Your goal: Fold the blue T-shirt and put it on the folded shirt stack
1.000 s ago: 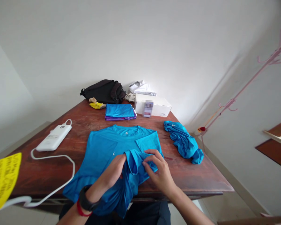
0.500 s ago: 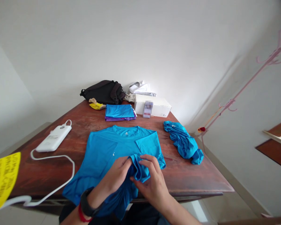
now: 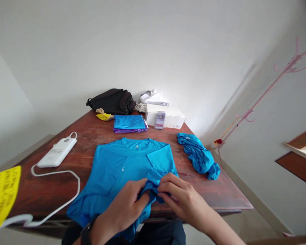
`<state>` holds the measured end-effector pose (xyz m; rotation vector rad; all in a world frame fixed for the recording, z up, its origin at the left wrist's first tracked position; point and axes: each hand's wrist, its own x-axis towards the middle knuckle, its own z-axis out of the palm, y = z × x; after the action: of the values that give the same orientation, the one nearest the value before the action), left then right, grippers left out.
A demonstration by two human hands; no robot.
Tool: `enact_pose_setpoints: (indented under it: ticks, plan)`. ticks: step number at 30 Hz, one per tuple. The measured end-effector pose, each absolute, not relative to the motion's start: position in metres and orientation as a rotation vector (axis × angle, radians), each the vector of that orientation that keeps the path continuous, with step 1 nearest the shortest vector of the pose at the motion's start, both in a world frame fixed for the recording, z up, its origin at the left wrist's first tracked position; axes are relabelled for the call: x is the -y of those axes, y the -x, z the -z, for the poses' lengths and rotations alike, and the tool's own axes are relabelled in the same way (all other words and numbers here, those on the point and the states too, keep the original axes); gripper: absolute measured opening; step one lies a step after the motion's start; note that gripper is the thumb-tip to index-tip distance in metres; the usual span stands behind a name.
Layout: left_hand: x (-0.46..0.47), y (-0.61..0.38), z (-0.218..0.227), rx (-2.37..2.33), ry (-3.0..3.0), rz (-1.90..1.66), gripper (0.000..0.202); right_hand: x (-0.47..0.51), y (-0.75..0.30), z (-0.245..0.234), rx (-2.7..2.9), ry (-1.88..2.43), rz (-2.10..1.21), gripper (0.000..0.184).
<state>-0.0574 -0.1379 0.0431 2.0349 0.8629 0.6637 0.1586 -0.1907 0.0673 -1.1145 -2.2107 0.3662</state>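
Left hand (image 3: 121,207) and right hand (image 3: 185,196) gather a fold of a blue T-shirt (image 3: 132,160), fingers (image 3: 169,190) clamped on the cloth, as the shirt lies spread at the near edge of a reddish wooden surface (image 3: 206,190).

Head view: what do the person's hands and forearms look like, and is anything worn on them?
The left hand and right hand are bare, with no gloves; the right forearm shows no sleeve. A black strap, probably a watch, circles the left wrist.
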Motion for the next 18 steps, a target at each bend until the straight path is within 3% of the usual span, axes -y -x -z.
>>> enact_pose_setpoints:
  ticks: [10, 15, 18]
  plan:
    - [0.138, 0.063, -0.036, -0.976, -2.115, -0.698, 0.021, 0.191, -0.189, -0.095, 2.381, 1.311, -0.389, 0.009]
    - [0.14, 0.061, -0.026, -0.851, -2.262, -0.942, 0.061, 0.188, -0.184, -0.109, 2.213, 1.202, -0.597, 0.006]
    - [0.143, 0.058, -0.026, -0.71, -2.455, -0.994, 0.061, 0.183, -0.173, -0.11, 2.177, 1.155, -0.624, 0.004]
